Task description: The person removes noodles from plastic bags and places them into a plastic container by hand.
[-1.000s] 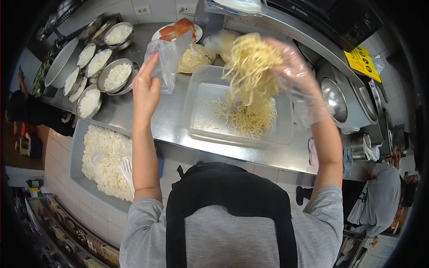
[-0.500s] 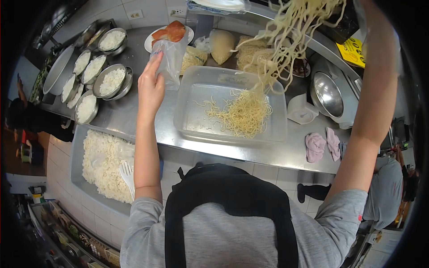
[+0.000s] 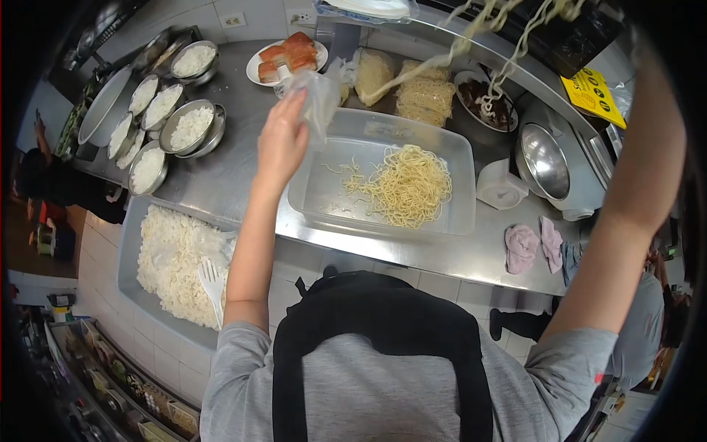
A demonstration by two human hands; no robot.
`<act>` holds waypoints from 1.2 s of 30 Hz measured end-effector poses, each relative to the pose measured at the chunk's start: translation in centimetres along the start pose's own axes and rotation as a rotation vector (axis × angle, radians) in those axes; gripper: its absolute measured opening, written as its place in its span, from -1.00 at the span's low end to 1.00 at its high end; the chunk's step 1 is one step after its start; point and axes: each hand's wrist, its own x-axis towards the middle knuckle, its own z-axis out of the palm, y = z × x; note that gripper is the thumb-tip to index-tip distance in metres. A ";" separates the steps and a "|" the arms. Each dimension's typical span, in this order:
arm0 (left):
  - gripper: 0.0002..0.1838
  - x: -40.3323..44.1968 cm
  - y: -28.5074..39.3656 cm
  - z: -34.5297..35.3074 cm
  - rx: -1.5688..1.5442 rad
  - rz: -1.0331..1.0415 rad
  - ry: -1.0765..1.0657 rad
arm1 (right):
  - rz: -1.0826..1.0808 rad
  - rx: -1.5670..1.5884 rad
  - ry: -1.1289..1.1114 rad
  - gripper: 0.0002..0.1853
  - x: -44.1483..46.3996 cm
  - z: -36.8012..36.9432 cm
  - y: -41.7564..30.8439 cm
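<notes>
My left hand (image 3: 283, 140) is closed on a clear plastic bag (image 3: 322, 99), held above the counter to the left of the plastic tub. Inside the see-through tub (image 3: 309, 214) lies a pile of thin yellow noodles (image 3: 412, 184), mostly toward its right half. More noodle strands (image 3: 504, 59) dangle from the top edge of the view, over the back of the counter. My right forearm (image 3: 641, 155) reaches up at the right, and the hand itself is beyond the frame, so its grip is hidden.
Several metal bowls of rice (image 3: 190, 129) stand at left, above a grey bin of rice (image 3: 169, 265) with a white fork (image 3: 212, 287). Behind the tub are packed noodles (image 3: 426, 96) and a plate of orange-red food (image 3: 294, 55). A scale (image 3: 501, 184), metal bowl (image 3: 543, 158) and pink cloths (image 3: 521, 247) sit right.
The hanging noodles have risen, and fewer strands show, now apart from the pile in the tub. My right arm has moved outward. My left hand with the bag has shifted right.
</notes>
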 end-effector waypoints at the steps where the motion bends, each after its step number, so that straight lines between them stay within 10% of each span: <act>1: -0.50 -0.1 0.4 0.3 0.079 -0.010 -0.042 | 0.056 0.032 0.008 -0.47 -1.1 -0.3 1.1; 10: -0.50 3.2 0.9 5.9 0.182 0.255 -0.239 | 0.903 0.340 0.165 -0.50 -18.1 3.3 14.5; 13: -0.51 4.7 1.9 6.7 -0.011 0.392 -0.340 | 1.129 0.192 -0.141 -0.48 -22.4 3.4 20.4; 20: -0.36 4.9 3.4 5.9 -0.256 0.450 -0.494 | 1.222 0.582 -0.059 -0.56 -27.6 -0.4 27.2; 33: -0.23 -0.1 7.0 6.4 -0.014 0.323 -0.333 | 1.082 0.793 0.831 -0.56 -23.8 7.2 25.5; 36: -0.27 0.2 6.1 7.6 0.008 0.269 -0.278 | 1.070 0.149 0.268 -0.43 -23.5 7.7 26.7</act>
